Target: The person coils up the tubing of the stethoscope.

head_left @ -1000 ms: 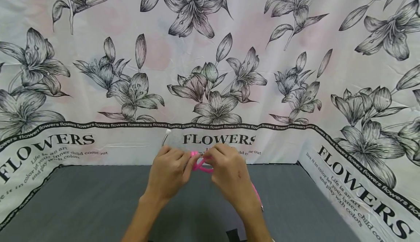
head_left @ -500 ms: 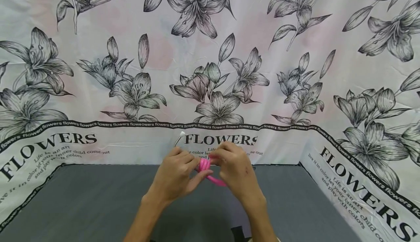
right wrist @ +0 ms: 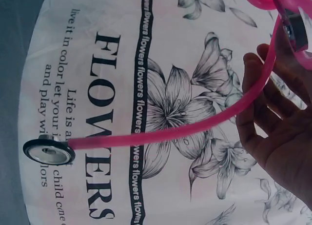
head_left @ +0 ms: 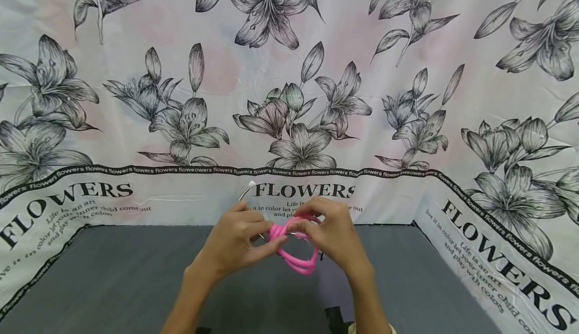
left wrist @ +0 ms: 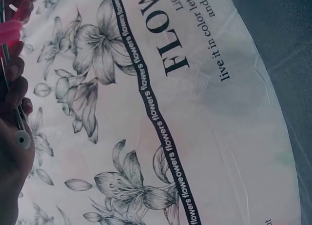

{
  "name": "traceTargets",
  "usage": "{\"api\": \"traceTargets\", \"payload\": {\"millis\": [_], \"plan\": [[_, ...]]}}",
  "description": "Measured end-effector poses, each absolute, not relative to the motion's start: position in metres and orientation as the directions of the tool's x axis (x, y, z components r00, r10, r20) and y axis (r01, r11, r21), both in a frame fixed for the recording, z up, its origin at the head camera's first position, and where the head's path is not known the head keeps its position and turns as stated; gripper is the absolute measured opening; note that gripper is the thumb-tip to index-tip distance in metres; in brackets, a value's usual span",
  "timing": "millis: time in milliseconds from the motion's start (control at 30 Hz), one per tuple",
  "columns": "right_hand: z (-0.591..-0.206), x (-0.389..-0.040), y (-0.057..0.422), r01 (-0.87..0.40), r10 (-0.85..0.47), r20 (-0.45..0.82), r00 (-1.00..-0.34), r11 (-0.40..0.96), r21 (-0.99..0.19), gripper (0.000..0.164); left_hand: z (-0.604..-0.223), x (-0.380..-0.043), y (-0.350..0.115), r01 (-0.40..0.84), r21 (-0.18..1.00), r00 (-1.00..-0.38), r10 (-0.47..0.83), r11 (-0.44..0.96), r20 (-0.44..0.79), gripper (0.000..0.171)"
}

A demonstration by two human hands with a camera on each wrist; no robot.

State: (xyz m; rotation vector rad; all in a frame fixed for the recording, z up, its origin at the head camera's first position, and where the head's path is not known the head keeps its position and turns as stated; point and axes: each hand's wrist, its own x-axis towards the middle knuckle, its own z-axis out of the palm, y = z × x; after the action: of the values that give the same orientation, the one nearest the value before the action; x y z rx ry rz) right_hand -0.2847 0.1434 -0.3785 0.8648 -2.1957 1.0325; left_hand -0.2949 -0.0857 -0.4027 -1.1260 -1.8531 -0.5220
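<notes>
A pink stethoscope [head_left: 300,265] is held up between both hands, its tubing bunched in loops. My left hand [head_left: 235,238] grips the metal ear tubes and the bunched tubing, the thumb lying along the near side. A white ear tip [head_left: 252,184] sticks up past that hand, and an ear tip [left wrist: 22,139] shows by the palm in the left wrist view. My right hand [head_left: 334,233] pinches the tubing where the loops meet. In the right wrist view, a free length of pink tubing [right wrist: 185,130] passes the right fingers and ends in the round chest piece [right wrist: 48,153].
Below the hands lies a dark grey tabletop [head_left: 135,278]. White cloth [head_left: 181,198] printed with lilies and lettering stands behind it and along both sides. A small black item [head_left: 333,319] shows at the bottom edge, near the right forearm.
Both hands have shifted slightly right. The tubing, earlier mostly hidden by the fingers, now shows as wide loops between the hands. My right hand has moved from behind the coil to pinch it.
</notes>
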Motion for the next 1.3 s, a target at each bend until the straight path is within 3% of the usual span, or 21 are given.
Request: {"api": "traceTargets", "payload": {"millis": [133, 433, 833, 1033, 1300], "plan": [[-0.379, -0.287, 0.147, -0.737, -0.318, 0.675, -0.666, 0.42, -0.53, 0.01, -0.4, -0.294, -0.088, 0.909, -0.013, -0.196, 0.453, 0.417, 0.87, 0.028], [-0.38, -0.289, 0.146, -0.698, -0.337, 0.612, -0.715, 0.371, -0.612, 0.006, -0.399, -0.292, -0.089, 0.945, 0.189, -0.278, 0.35, 0.268, 0.895, 0.023], [-0.381, -0.286, 0.136, -0.617, -0.358, 0.504, -0.786, 0.406, -0.674, 0.018, -0.401, -0.29, -0.083, 0.879, 0.326, -0.397, 0.157, 0.348, 0.904, 0.013], [-0.38, -0.285, 0.132, -0.618, -0.415, 0.472, -0.778, 0.368, -0.695, 0.019, -0.401, -0.289, -0.08, 0.838, 0.394, -0.442, 0.046, 0.377, 0.896, 0.01], [-0.38, -0.285, 0.128, -0.63, -0.522, 0.445, -0.728, 0.254, -0.734, 0.022, -0.4, -0.289, -0.079, 0.788, 0.414, -0.445, -0.042, 0.456, 0.894, 0.009]]}}
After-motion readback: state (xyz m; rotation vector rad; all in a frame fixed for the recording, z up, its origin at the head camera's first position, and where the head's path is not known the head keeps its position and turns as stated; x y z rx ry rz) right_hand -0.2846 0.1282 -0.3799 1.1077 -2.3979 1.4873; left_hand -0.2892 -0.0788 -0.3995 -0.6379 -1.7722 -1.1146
